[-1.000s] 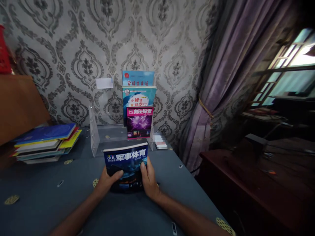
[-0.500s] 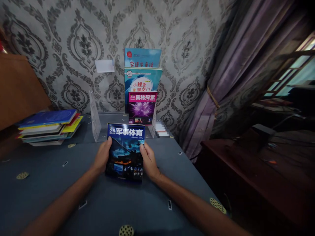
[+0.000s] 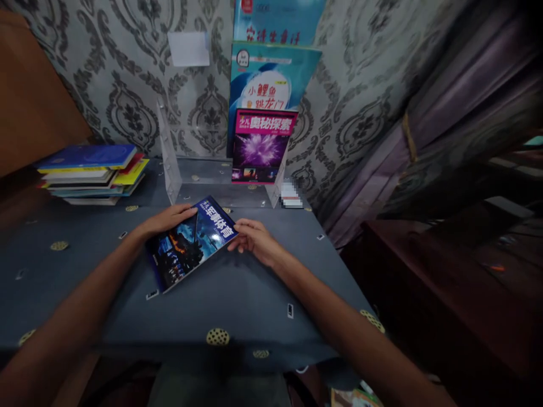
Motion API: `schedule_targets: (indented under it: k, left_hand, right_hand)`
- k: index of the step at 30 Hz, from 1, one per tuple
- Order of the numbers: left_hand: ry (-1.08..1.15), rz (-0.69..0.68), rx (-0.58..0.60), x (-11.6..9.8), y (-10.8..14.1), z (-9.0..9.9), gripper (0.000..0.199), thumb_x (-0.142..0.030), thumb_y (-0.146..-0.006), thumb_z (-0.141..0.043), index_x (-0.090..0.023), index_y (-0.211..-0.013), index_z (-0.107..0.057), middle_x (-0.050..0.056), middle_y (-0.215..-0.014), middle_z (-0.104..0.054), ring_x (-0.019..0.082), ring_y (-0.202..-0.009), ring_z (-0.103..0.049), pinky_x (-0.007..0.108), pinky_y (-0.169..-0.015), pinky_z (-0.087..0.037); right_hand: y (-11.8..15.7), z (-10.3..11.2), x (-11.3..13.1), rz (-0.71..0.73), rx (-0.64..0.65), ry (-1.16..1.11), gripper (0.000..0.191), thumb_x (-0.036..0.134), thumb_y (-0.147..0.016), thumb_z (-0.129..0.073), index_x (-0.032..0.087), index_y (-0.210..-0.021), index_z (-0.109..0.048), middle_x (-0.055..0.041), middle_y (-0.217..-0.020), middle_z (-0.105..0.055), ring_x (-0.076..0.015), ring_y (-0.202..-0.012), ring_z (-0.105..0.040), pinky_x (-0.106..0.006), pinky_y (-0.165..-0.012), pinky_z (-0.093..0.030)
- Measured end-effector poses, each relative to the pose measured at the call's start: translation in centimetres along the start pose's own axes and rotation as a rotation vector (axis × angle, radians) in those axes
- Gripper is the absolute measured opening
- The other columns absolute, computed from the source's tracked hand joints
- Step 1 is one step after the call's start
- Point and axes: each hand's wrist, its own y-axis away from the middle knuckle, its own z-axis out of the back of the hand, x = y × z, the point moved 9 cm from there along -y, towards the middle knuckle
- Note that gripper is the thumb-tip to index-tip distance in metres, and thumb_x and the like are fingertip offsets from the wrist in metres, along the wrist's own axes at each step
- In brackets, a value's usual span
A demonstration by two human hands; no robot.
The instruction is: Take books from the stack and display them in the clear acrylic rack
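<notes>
A dark blue book point(image 3: 199, 243) with a tank on its cover is held low over the table, turned so its title end points to the upper right. My left hand point(image 3: 169, 219) grips its upper left edge, with the fingers partly hidden behind the book. At the right corner, my right hand point(image 3: 257, 240) pinches the cover edge between thumb and fingers. Just beyond stands a clear acrylic rack point(image 3: 169, 164). In its right part a pink-and-purple book point(image 3: 259, 150) leans in front of a teal book point(image 3: 275, 70) and a blue book point(image 3: 275, 20).
Several books lie in a stack point(image 3: 89, 175) at the left back of the cloth-covered table point(image 3: 254, 305). A white card point(image 3: 189, 49) is on the patterned wall. A purple curtain point(image 3: 390, 147) hangs at the right, above a dark red piece of furniture point(image 3: 424, 282).
The book has rotated clockwise from upright to slanting and moved left and lower toward the table. Both hands have shifted their hold along its edges. My view has tilted downward.
</notes>
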Motion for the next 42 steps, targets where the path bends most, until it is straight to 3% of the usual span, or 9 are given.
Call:
schedule_targets:
  k: [4, 8, 14, 21, 28, 32, 35, 38, 42]
  left_hand:
    - [-0.295, -0.15, -0.048, -1.1, 0.0, 0.6, 0.018, -0.03, -0.072, -0.08, -0.02, -0.086, -0.075, 0.001, -0.066, -0.063, 0.019, -0.068, -0.056, 0.021, -0.065, -0.041]
    - [-0.521, -0.358, -0.173, -3.6, 2.1, -1.2, 0.023, -0.031, -0.071, -0.081, -0.024, -0.091, -0.072, 0.004, -0.086, -0.065, 0.026, -0.093, -0.059, 0.027, -0.082, -0.042]
    - [-0.606, -0.428, -0.006, -4.3, 5.7, -8.0, 0.033, -0.044, -0.068, -0.082, -0.024, -0.092, -0.071, 0.008, -0.098, -0.07, 0.033, -0.103, -0.06, 0.034, -0.091, -0.044]
    - [-1.217, -0.44, 0.112, -4.0, 6.8, -10.6, 0.032, -0.045, -0.091, -0.059, -0.022, -0.113, -0.066, 0.01, -0.114, -0.071, 0.029, -0.1, -0.068, 0.037, -0.083, -0.05]
    - [-1.328, -0.497, 0.117, -4.6, 7.4, -11.0, 0.037, -0.044, -0.099, -0.044, -0.021, -0.116, -0.067, 0.011, -0.117, -0.071, 0.028, -0.101, -0.069, 0.035, -0.08, -0.052]
    - [-1.32, -0.5, 0.108, -4.6, 7.4, -11.1, 0.037, -0.043, -0.099, -0.043, -0.021, -0.116, -0.067, 0.011, -0.118, -0.071, 0.028, -0.1, -0.07, 0.036, -0.081, -0.052]
    - [-1.242, -0.501, 0.103, -4.8, 7.1, -10.7, 0.037, -0.045, -0.098, -0.045, -0.022, -0.115, -0.069, 0.01, -0.116, -0.073, 0.028, -0.1, -0.07, 0.036, -0.082, -0.051]
    - [-1.171, -0.504, 0.052, -4.9, 6.1, -9.2, 0.04, -0.048, -0.099, -0.041, -0.023, -0.116, -0.068, 0.009, -0.116, -0.072, 0.028, -0.104, -0.068, 0.036, -0.086, -0.05]
    - [-1.161, -0.38, -0.151, -3.8, 3.6, -4.6, 0.044, -0.045, -0.098, -0.039, -0.021, -0.127, -0.061, 0.013, -0.122, -0.069, 0.032, -0.109, -0.064, 0.041, -0.087, -0.049]
  right_hand:
    - [0.0, -0.4, -2.1, -0.21, 0.153, 0.034, 0.017, 0.027, -0.076, -0.073, 0.016, -0.074, -0.059, -0.009, -0.072, -0.077, -0.0152, -0.056, -0.072, -0.016, -0.043, -0.049]
    - [-0.1, 0.2, -2.5, -0.246, 0.135, 0.008, 0.016, 0.024, -0.079, -0.071, 0.017, -0.073, -0.059, -0.0096, -0.072, -0.077, -0.0157, -0.058, -0.072, -0.017, -0.045, -0.052]
    - [0.0, 0.2, -2.7, -0.242, 0.128, 0.01, 0.019, 0.024, -0.086, -0.069, 0.018, -0.075, -0.054, -0.0075, -0.068, -0.076, -0.017, -0.059, -0.074, -0.018, -0.046, -0.054]
    - [-0.2, 0.9, -3.0, -0.285, 0.051, 0.018, 0.024, 0.024, -0.101, -0.049, 0.013, -0.081, -0.059, -0.0083, -0.069, -0.075, -0.016, -0.065, -0.074, -0.024, -0.062, -0.061]
    - [-0.2, 1.3, -2.9, -0.319, -0.017, 0.036, 0.036, 0.04, -0.105, -0.037, 0.016, -0.084, -0.055, -0.0101, -0.07, -0.075, -0.02, -0.067, -0.075, -0.036, -0.073, -0.063]
    - [0.1, 1.2, -2.7, -0.318, -0.031, 0.037, 0.039, 0.042, -0.105, -0.038, 0.015, -0.083, -0.055, -0.0101, -0.068, -0.074, -0.0196, -0.066, -0.075, -0.032, -0.067, -0.063]
    - [0.2, 0.8, -2.5, -0.294, -0.001, 0.059, 0.031, 0.037, -0.101, -0.051, 0.013, -0.081, -0.058, -0.009, -0.068, -0.074, -0.0176, -0.067, -0.075, -0.025, -0.062, -0.062]
    - [0.1, 0.7, -2.7, -0.26, -0.002, 0.083, 0.02, 0.023, -0.086, -0.074, 0.014, -0.078, -0.057, -0.0049, -0.067, -0.073, -0.015, -0.065, -0.073, -0.021, -0.06, -0.061]
    - [-0.1, 0.8, -2.8, -0.214, -0.025, 0.051, 0.027, 0.017, -0.077, -0.079, 0.017, -0.076, -0.052, -0.0034, -0.067, -0.073, -0.0155, -0.062, -0.073, -0.021, -0.055, -0.059]
